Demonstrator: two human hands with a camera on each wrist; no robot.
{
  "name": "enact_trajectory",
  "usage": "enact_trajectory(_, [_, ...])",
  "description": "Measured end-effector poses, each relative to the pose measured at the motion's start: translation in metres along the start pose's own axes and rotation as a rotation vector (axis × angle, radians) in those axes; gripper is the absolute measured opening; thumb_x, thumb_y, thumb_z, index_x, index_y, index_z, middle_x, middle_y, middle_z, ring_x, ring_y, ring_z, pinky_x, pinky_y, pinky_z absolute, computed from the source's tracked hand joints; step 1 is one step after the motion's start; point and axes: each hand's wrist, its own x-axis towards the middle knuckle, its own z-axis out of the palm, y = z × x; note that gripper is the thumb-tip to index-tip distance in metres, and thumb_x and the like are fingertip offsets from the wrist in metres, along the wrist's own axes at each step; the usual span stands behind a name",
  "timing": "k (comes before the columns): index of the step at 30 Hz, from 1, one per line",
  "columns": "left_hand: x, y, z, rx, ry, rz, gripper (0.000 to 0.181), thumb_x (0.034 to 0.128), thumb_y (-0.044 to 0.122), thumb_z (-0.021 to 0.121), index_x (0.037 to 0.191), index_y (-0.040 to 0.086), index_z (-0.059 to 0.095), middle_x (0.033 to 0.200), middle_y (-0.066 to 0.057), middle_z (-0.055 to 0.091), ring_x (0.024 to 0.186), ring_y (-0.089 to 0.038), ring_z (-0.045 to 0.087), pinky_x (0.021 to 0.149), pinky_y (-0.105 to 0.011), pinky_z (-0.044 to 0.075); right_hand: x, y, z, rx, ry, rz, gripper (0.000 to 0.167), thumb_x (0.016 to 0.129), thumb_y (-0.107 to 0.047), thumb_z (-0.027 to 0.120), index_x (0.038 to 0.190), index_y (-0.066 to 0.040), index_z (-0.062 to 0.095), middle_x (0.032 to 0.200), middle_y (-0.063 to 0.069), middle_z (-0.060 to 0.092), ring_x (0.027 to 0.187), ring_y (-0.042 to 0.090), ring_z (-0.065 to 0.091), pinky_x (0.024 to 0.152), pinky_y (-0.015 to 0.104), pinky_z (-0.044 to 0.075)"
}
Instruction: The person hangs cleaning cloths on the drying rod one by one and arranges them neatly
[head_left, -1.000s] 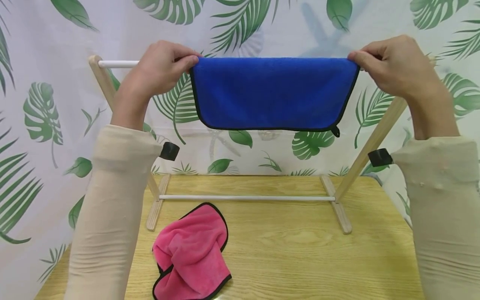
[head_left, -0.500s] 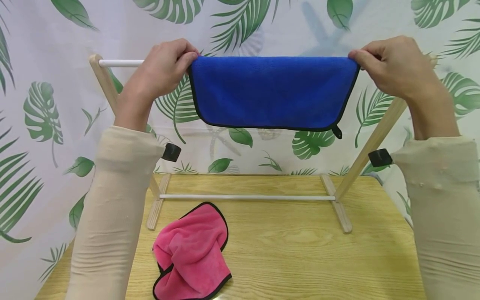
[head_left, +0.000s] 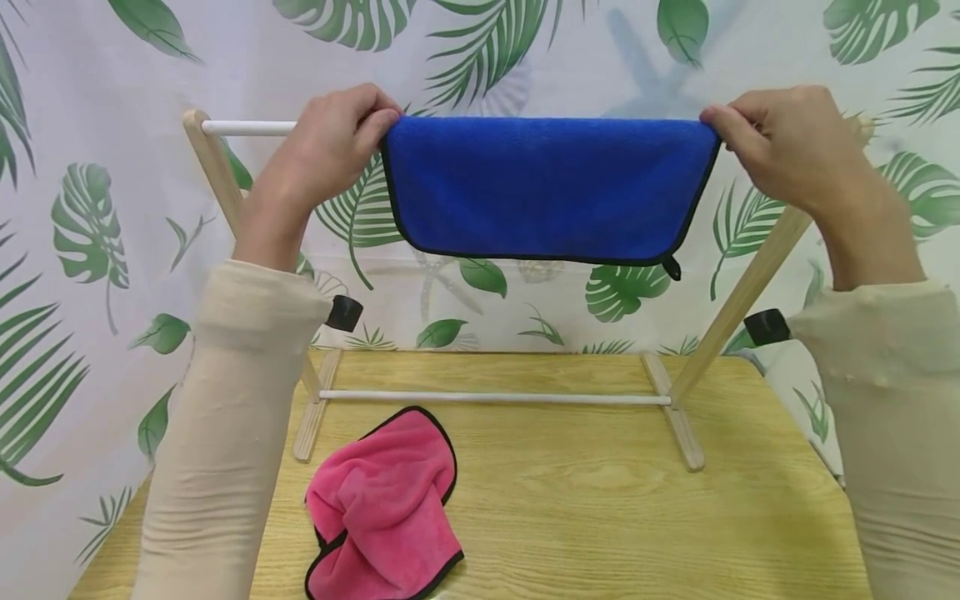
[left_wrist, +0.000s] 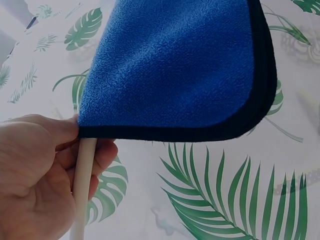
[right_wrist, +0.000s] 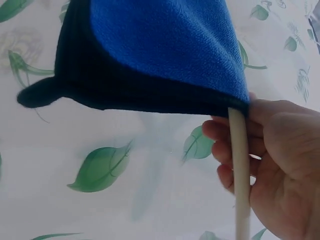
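A blue towel with black edging hangs folded over the white top bar of a wooden rack. My left hand pinches its upper left corner at the bar. At the opposite end my right hand pinches the upper right corner. In the left wrist view, the thumb and fingers of the left hand lie on either side of the bar at the towel's edge. The right wrist view has the right hand gripping likewise, with a black hanging loop at the towel's lower corner.
A crumpled pink towel with black edging lies on the wooden table at front left. The rack's lower white bar runs between its two wooden feet. Behind hangs a leaf-patterned cloth.
Both hands keep their places at the towel's upper corners. The view and the right arm have shifted slightly; the towel hangs nearly the same.
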Motion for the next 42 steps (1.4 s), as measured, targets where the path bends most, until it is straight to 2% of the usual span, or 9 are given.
enact_trajectory(3, [-0.001,0.0,0.002,-0.003,0.009,0.002,0.039,0.1136,0.026,0.039,0.133,0.001,0.062,0.115,-0.014,0.063,0.099,-0.024,0.051,0.085,-0.032,0.039,-0.003,0.003,0.002,0.048,0.032,-0.019,0.042,0.11,-0.025,0.051,0.078,0.0,0.065,0.061,0.006,0.044,0.055,0.015,0.037,0.057,0.024,0.027])
enact_trajectory(8, [-0.003,0.0,0.006,0.004,0.046,-0.004,0.039,0.1133,0.027,0.04,0.132,0.002,0.063,0.111,-0.015,0.063,0.098,-0.026,0.051,0.086,-0.034,0.038,-0.007,0.008,0.0,0.137,0.024,-0.014,0.036,0.108,-0.025,0.054,0.101,0.003,0.075,0.081,0.008,0.061,0.065,0.007,0.042,0.065,0.021,0.032])
enact_trajectory(11, [-0.004,0.0,0.009,0.02,0.088,0.013,0.039,0.1132,0.027,0.041,0.13,0.001,0.066,0.107,-0.016,0.065,0.1,-0.028,0.052,0.096,-0.037,0.035,-0.007,0.009,-0.001,0.163,-0.004,-0.004,0.035,0.108,-0.024,0.054,0.117,0.003,0.074,0.102,0.017,0.07,0.074,-0.001,0.046,0.071,0.016,0.034])
enact_trajectory(15, [-0.007,0.0,0.011,0.034,0.13,0.041,0.039,0.1128,0.026,0.043,0.129,0.001,0.068,0.106,-0.019,0.068,0.108,-0.032,0.052,0.111,-0.044,0.024,-0.007,0.01,0.0,0.169,-0.01,-0.012,0.035,0.108,-0.022,0.055,0.12,0.006,0.072,0.114,0.025,0.07,0.077,-0.012,0.045,0.074,0.012,0.034])
enact_trajectory(24, [-0.02,-0.001,0.012,0.041,0.142,0.064,0.038,0.1083,0.022,0.057,0.143,0.007,0.062,0.139,-0.01,0.064,0.138,-0.028,0.046,0.123,-0.041,0.003,-0.006,0.01,0.002,0.145,-0.026,-0.01,0.037,0.109,-0.024,0.053,0.122,0.006,0.071,0.113,0.026,0.07,0.077,-0.005,0.045,0.073,0.015,0.034])
enact_trajectory(28, [-0.028,-0.002,0.017,-0.091,0.298,0.085,0.035,0.104,0.015,0.064,0.138,0.005,0.066,0.138,-0.009,0.065,0.136,-0.021,0.05,0.122,-0.03,0.017,-0.006,0.009,0.001,0.148,-0.041,0.001,0.039,0.11,-0.025,0.052,0.124,0.006,0.07,0.114,0.026,0.07,0.079,-0.001,0.046,0.073,0.015,0.034])
enact_trajectory(33, [-0.042,0.0,0.026,-0.326,0.504,0.083,0.028,0.1014,0.009,0.066,0.128,0.001,0.07,0.122,-0.01,0.071,0.117,-0.013,0.061,0.105,-0.021,0.04,-0.006,0.009,0.001,0.151,-0.055,0.004,0.039,0.11,-0.025,0.052,0.124,0.006,0.07,0.112,0.026,0.07,0.079,0.006,0.047,0.072,0.016,0.034])
enact_trajectory(36, [-0.048,0.0,0.032,-0.382,0.511,0.046,0.026,0.1018,0.009,0.066,0.126,0.0,0.07,0.117,-0.012,0.072,0.11,-0.016,0.063,0.098,-0.022,0.045,-0.007,0.009,0.0,0.154,-0.056,0.009,0.039,0.11,-0.025,0.051,0.124,0.006,0.07,0.112,0.026,0.07,0.079,0.006,0.047,0.072,0.016,0.034])
enact_trajectory(42, [-0.05,-0.007,0.045,-0.364,0.41,-0.059,0.033,0.1032,0.016,0.066,0.132,0.0,0.067,0.125,-0.013,0.069,0.112,-0.024,0.062,0.095,-0.027,0.046,-0.006,0.009,0.001,0.161,-0.045,-0.005,0.038,0.11,-0.024,0.052,0.123,0.007,0.07,0.111,0.026,0.07,0.079,0.004,0.047,0.072,0.015,0.035])
